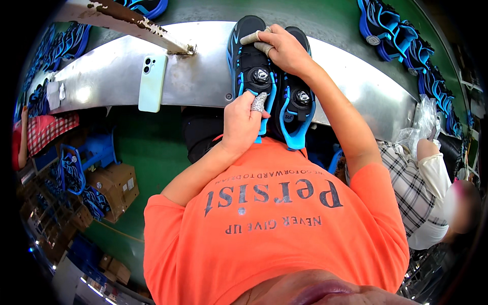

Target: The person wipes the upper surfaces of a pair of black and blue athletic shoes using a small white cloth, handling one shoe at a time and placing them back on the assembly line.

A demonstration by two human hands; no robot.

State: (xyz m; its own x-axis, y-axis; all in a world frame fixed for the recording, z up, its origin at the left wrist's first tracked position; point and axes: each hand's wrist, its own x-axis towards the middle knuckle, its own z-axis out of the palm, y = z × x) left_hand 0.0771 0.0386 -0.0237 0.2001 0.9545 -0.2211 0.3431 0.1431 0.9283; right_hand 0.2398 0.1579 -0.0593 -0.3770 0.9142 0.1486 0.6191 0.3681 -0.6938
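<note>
At the bench (201, 81), closed left (242, 119) and half-curled right hands (288, 51) hold a black-and-blue shoe (253, 60) at both ends.

I wear an orange short-sleeved T-shirt (274, 254), its chest printed with dark lettering (282, 190) in 3 rows, the middle row largest. Beige coverings (250, 38) wrap 2 fingers (266, 36) of my right hand (288, 53); a silvery-grey, rough-textured wrap (258, 101) rings 1 digit of my left hand (241, 121).

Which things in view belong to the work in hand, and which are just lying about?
Work in hand:
Black-and-blue shoe with round dial, touched by the left hand and right hand
Matching black-and-blue shoe beside it

Apparently just lying about:
Pale green rectangular phone on the silver metal table
Brown cardboard box
</note>
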